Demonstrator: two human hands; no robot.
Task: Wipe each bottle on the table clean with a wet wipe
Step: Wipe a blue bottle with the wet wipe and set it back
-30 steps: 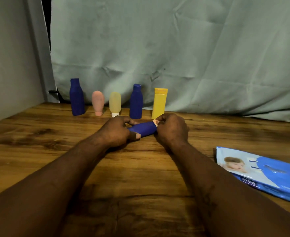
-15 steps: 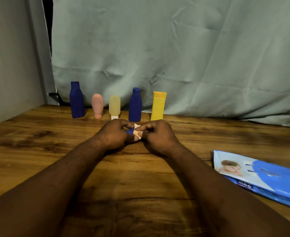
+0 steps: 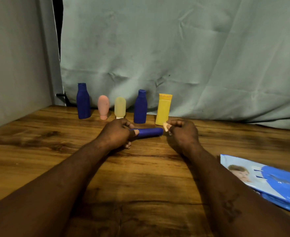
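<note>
My left hand (image 3: 117,135) grips a dark blue bottle (image 3: 150,132) by its left end and holds it level just above the table. My right hand (image 3: 182,134) is curled at the bottle's right end, just clear of it. A small pale scrap, apparently a wet wipe (image 3: 165,126), is pinched in its fingertips. Five bottles stand in a row at the back: a tall blue bottle (image 3: 83,101), a pink bottle (image 3: 103,106), a pale yellow bottle (image 3: 120,106), a second blue bottle (image 3: 140,106) and a yellow bottle (image 3: 164,109).
A blue pack of wet wipes (image 3: 267,182) lies flat near the right edge of the wooden table (image 3: 38,151). A grey-green cloth (image 3: 175,57) hangs behind the row of bottles, and a pale wall stands at the left.
My right hand slid left along the held bottle until it met my left hand, then drew back to the bottle's right end. My left hand kept its grip.
</note>
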